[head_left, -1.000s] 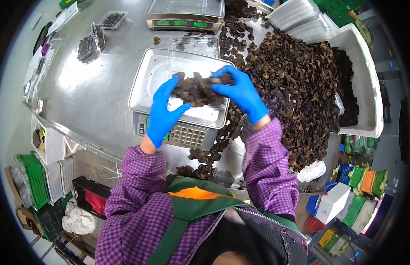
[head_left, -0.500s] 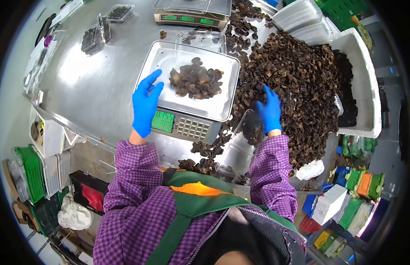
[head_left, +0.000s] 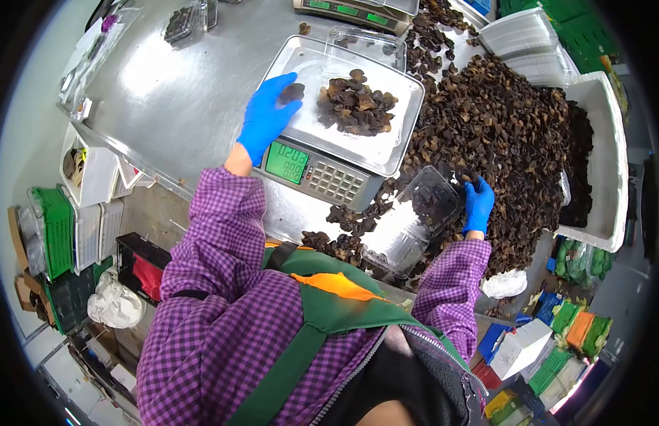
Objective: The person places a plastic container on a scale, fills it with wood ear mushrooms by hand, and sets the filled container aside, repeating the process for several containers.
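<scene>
Head view: mushroom clump sits mid-tray, inside all edges of the tray.
Display: looks like 0.203, was 0.155; heavier reading.
Left hand: by tray's left edge, fingers together, thumb opposite, pinching dark piece, new there.
Right hand: at mushroom pile, beside clear box; fingers bent, can't tell if pinching.

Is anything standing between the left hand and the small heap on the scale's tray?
Only one dark piece, which shows between thumb and finger of the left hand. Beyond it, nothing visible blocks the way to the heap, only bare tray.
</scene>
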Demonstrator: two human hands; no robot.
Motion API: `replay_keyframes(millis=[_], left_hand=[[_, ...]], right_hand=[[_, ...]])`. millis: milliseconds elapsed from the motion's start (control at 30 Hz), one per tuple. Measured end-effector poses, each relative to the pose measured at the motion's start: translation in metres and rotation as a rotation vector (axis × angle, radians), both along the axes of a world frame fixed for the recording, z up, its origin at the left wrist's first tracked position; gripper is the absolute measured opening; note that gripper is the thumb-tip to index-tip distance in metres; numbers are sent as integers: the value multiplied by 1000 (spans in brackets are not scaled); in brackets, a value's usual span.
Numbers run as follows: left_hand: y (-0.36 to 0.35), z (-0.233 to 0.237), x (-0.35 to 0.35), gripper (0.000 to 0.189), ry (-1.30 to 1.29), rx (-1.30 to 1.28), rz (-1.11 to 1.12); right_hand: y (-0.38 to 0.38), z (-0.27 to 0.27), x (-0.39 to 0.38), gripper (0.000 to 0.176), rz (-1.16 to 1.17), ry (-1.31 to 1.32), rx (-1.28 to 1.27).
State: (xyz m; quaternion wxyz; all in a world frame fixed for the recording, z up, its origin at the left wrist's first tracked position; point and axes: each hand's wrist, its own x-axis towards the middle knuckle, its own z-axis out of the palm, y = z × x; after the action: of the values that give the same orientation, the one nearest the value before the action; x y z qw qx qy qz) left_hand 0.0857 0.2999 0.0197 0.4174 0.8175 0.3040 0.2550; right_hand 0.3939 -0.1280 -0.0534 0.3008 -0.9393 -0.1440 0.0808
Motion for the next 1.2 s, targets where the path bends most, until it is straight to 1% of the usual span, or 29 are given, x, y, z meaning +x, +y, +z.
replay_keyframes(millis=[33,67,100,167,200,267,300,367,400,433,500,533,567,600,633,667,700,733,767,800,833,867,900,933,967,1033,1100,1133,1200], left_hand=[[4,-6,3,52,47,165,-70],[7,-13,5,49,32,271,-80],[11,-17,9,49,32,271,-79],[20,-26,16,42,229,342,-112],[20,-26,18,42,227,341,-119],[20,-25,21,38,229,229,0],[20,-20,23,38,226,228,-9],[23,-8,25,40,374,101,23],[25,-10,26,36,254,-55,10],[21,-2,30,36,251,-51,3],[6,20,31,32,-93,-302,-27],[-13,46,37,31,-195,-333,-50],[-29,63,41,35,-204,-382,-95],[-43,73,46,40,-217,-427,-141],[-59,76,52,45,-249,-434,-206],[-74,77,59,51,-283,-439,-271],[-89,74,65,61,-207,-376,-324],[-103,70,71,62,-225,-329,-371],[-112,68,74,62,-241,-284,-415],[-108,67,73,62,-237,-289,-409],[-99,65,73,62,-261,-262,-461],[-89,64,71,62,-285,-234,-512],[-79,73,65,57,-258,-540,-413],[-58,75,59,48,-320,-357,-331],[-40,83,51,41,-227,-208,-198],[-5,77,38,38,-307,-284,-34],[7,79,24,37,-395,-347,28],[8,79,20,37,-395,-347,37],[11,75,13,36,-273,-398,74]], right_hand=[[2,3,-1,38,1,35,66],[5,5,-3,36,1,70,132],[6,4,-2,36,2,70,132],[9,2,-1,31,26,5,182],[14,9,-4,31,19,4,181],[28,29,-13,29,-15,-5,137],[29,29,-14,29,-24,-7,135],[32,29,-13,28,-27,-29,221],[35,35,-15,33,-55,-28,129],[43,42,-19,33,-62,-31,132],[63,58,-30,39,-29,-40,395],[77,75,-36,44,-12,132,498],[92,89,-48,41,115,108,613],[119,133,-76,42,81,309,598],[135,145,-90,52,175,452,663],[150,150,-106,62,260,650,809],[165,138,-116,65,253,836,826],[183,156,-135,66,212,956,753],[186,140,-144,56,383,1104,1017],[191,125,-144,49,356,1103,1031],[199,120,-143,44,328,1104,1042],[203,125,-137,40,349,993,964],[208,133,-132,38,369,884,885],[214,129,-123,35,450,722,856],[223,128,-118,29,448,626,857],[242,125,-102,20,544,379,660],[265,128,-90,17,622,209,528],[280,118,-84,16,650,116,536],[306,100,-73,20,737,-26,432]])
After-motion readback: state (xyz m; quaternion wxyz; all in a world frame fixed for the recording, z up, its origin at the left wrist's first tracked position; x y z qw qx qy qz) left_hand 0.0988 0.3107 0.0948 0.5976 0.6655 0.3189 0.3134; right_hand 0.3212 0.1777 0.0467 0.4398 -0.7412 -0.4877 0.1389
